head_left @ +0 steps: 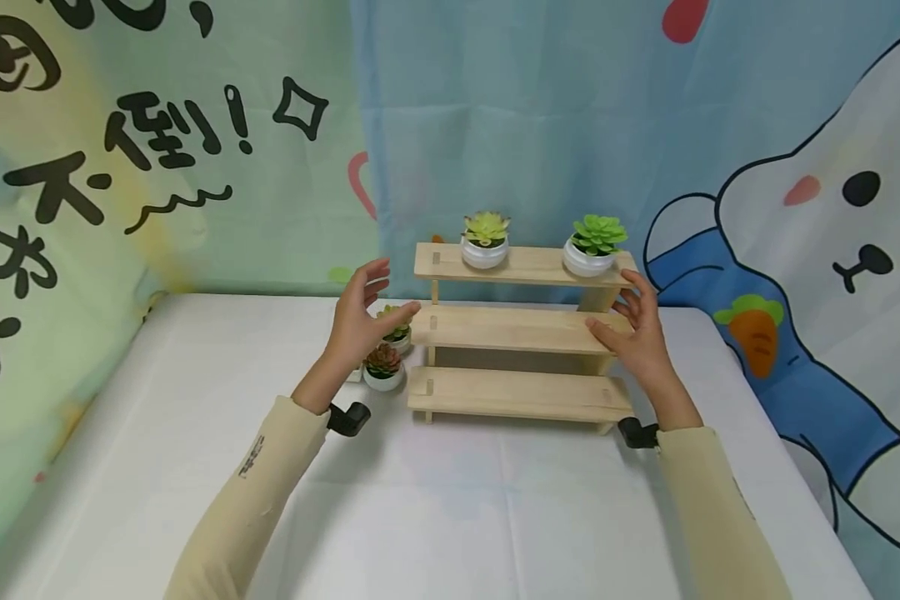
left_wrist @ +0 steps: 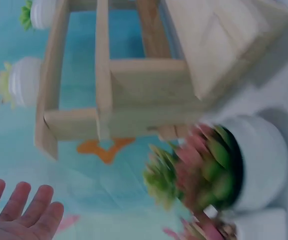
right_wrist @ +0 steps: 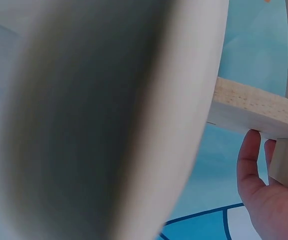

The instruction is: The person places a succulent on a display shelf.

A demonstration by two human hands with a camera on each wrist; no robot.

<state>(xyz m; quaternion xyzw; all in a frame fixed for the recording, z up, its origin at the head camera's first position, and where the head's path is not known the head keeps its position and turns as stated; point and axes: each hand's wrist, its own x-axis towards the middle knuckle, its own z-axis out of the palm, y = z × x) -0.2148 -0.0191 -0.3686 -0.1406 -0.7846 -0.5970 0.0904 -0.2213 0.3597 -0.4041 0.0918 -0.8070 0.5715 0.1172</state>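
A three-tier wooden shelf [head_left: 521, 396] stands on the white table. My right hand [head_left: 641, 325] grips its right end, thumb at the middle tier and fingers near the top tier. In the right wrist view, fingers [right_wrist: 251, 160] touch a wooden side piece. My left hand [head_left: 366, 312] is beside the shelf's left end, fingers spread and holding nothing. On the top tier are a yellow-green succulent [head_left: 486, 229] and a bright green succulent [head_left: 596, 237], both in white pots. Below my left hand stand a reddish succulent [head_left: 382, 367] and a green one [head_left: 397, 329], partly hidden.
In the left wrist view, another pinkish plant in a square white pot [left_wrist: 263, 225] stands next to the reddish succulent. A printed cloth backdrop [head_left: 495, 108] hangs behind the table [head_left: 435, 508]. The lower two tiers hold no pots.
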